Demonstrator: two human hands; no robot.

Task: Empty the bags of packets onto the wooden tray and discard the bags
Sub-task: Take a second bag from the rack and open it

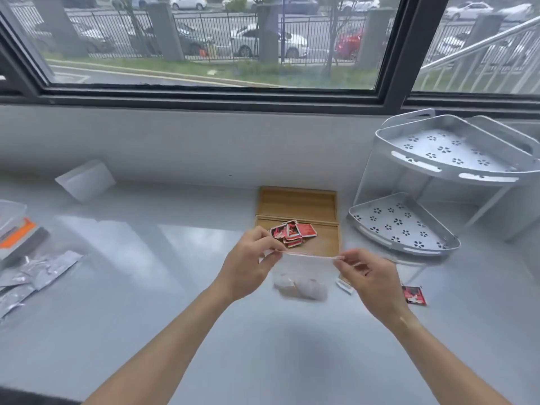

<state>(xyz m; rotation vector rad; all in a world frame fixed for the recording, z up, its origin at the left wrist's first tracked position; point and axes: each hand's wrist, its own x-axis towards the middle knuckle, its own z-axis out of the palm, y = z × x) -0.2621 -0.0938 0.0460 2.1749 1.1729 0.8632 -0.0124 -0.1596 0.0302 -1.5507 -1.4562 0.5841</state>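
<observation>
Both bare forearms reach out, left hand (251, 258) and right hand (371, 276) each pinched on the sealed clear zip bag (301, 273) of pale packets, red packets (292, 232) already emptied onto the wooden tray (298, 200) beyond, silver pouches (38, 273) waiting left.

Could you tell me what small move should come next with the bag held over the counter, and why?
Probably pull the zip seal open. Both hands, left and right, pinch the ends of the clear bag, whose top looks closed, with pale packets inside. The tray just beyond holds only red packets.
</observation>
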